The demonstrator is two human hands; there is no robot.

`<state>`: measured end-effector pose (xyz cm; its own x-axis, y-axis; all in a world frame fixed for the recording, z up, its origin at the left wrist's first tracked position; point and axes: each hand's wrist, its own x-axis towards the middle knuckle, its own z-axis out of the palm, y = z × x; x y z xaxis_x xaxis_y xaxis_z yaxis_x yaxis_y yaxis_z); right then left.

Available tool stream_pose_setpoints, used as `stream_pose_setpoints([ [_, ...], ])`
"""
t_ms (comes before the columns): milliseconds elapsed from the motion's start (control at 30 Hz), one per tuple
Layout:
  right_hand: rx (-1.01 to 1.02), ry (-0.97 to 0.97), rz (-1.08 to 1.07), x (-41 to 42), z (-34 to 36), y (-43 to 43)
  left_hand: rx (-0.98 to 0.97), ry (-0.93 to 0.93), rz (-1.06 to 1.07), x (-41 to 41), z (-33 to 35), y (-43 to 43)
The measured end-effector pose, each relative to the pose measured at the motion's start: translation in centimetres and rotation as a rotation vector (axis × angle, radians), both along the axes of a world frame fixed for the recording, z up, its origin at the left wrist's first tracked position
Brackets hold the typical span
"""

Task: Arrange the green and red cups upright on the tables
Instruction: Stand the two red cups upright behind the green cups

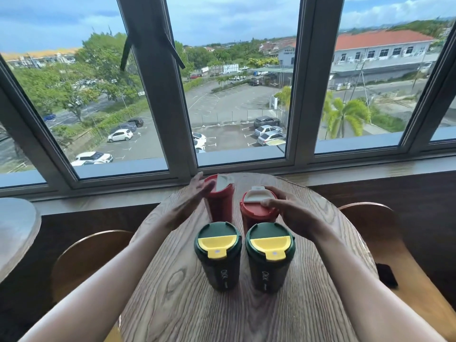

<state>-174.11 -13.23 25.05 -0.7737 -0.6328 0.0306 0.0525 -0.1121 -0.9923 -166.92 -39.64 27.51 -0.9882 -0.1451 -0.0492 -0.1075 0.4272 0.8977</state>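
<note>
Two dark green cups with yellow lids stand upright side by side on the round wooden table [172,299], the left green cup [218,255] and the right green cup [270,257]. Behind them stand two red cups with white lid flaps. My left hand [190,201] is flat and blurred against the left side of the far-left red cup [220,203], fingers apart. My right hand [287,208] is wrapped over the lid and right side of the right red cup [254,213].
A wooden chair back [86,255] curves at the table's left, another chair [385,238] at the right with a dark phone-like object [386,275] on it. A second table's edge [17,233] shows at far left. The window sill [345,169] runs just behind the cups.
</note>
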Motion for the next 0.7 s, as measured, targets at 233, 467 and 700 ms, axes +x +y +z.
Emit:
stream_pose_setpoints([
  [233,-0.032,-0.041,-0.008,0.1,0.1,0.1,-0.177,-0.111,-0.256,-4.0,7.1,0.1],
  [467,0.016,-0.013,-0.011,-0.1,-0.2,0.1,-0.35,-0.319,-0.402,-6.5,7.9,0.4],
  [700,0.025,0.003,-0.004,-0.4,0.3,0.3,-0.301,-0.331,-0.258,-5.0,5.6,-1.9],
])
